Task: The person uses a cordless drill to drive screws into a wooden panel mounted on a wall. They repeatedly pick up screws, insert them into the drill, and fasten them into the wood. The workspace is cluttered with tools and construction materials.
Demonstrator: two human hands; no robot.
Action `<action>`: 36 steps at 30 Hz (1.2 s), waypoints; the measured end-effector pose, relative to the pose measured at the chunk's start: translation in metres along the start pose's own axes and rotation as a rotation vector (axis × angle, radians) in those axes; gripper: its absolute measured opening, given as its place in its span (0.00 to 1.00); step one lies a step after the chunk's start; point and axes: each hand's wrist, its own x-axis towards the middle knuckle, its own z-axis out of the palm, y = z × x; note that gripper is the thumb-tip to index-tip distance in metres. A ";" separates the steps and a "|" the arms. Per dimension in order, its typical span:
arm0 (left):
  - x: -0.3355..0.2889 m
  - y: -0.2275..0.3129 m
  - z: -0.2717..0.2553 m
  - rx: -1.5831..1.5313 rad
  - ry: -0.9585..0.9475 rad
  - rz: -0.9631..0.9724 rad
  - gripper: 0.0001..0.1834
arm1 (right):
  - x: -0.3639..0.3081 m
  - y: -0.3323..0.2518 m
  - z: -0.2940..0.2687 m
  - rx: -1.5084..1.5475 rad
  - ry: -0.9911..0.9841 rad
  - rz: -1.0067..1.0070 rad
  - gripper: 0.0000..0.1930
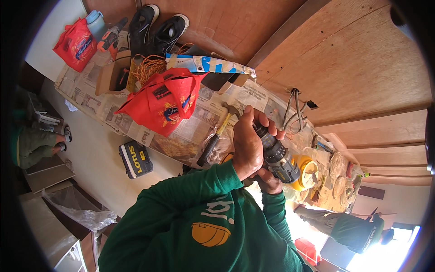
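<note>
A dark grey and black cordless drill (282,164) is held in front of my chest, its chuck end pointing up and away to the left. My left hand (247,146) is wrapped round the chuck end, fingers curled over it. Lower down, my right hand (270,182) grips the drill near its handle, which my left wrist and the drill body mostly hide. Just left of my left hand lies a hammer (219,133) with a yellow and black handle, beside crumpled clear plastic. Close behind the drill's rear stands a yellow tub (304,172).
On the newspaper-covered bench (113,111) are a red bag (156,102), orange cord (148,68), an orange drill (110,40), and black shoes (168,34). Wires (295,111) poke from the wooden wall. A tool case (136,158) sits on the floor. Two other people are nearby.
</note>
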 end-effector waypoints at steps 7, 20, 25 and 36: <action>-0.005 0.003 0.007 0.045 -0.031 0.023 0.24 | -0.001 -0.003 0.008 0.030 0.064 0.012 0.25; 0.000 0.004 0.003 0.041 -0.057 0.012 0.24 | 0.003 -0.002 0.010 0.028 -0.013 -0.024 0.25; -0.003 0.004 0.002 0.023 -0.078 0.012 0.22 | 0.000 0.003 0.004 0.008 0.009 -0.011 0.26; -0.006 0.007 0.007 0.035 -0.078 0.005 0.18 | 0.003 -0.006 0.014 -0.013 0.001 -0.023 0.26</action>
